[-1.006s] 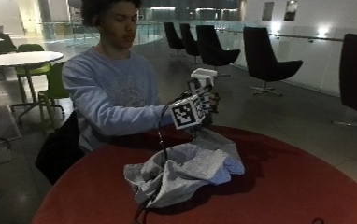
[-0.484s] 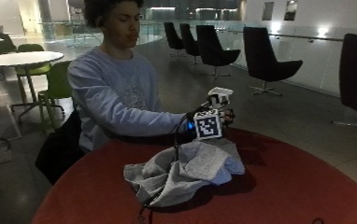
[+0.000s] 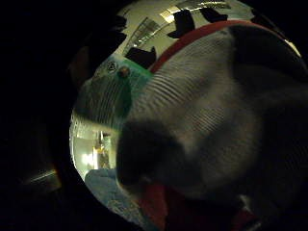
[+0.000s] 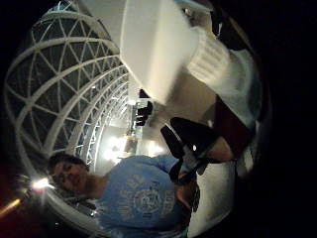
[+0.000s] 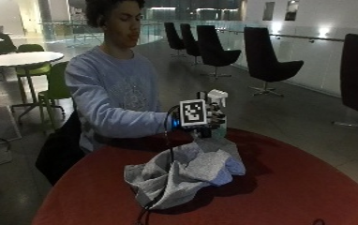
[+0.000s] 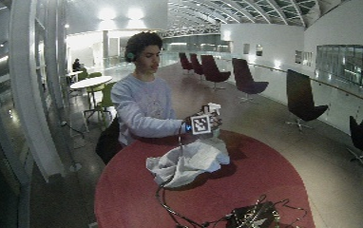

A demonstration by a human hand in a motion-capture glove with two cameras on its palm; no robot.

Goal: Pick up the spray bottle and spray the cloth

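Above the crumpled cloth [image 5: 185, 176], right hand [image 5: 209, 121] gripping the spray bottle [image 5: 217, 101].

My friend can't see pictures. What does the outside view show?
A person seated at a round red table holds a spray bottle up in a black-gloved right hand, above a crumpled grey cloth lying on the table. Dark chairs stand behind.

A person [image 5: 113, 89] in the left half of the frame wears a light blue long-sleeved sweatshirt [image 5: 120, 101] with a faint round chest print, and a black glove on the right hand [image 5: 213, 117].
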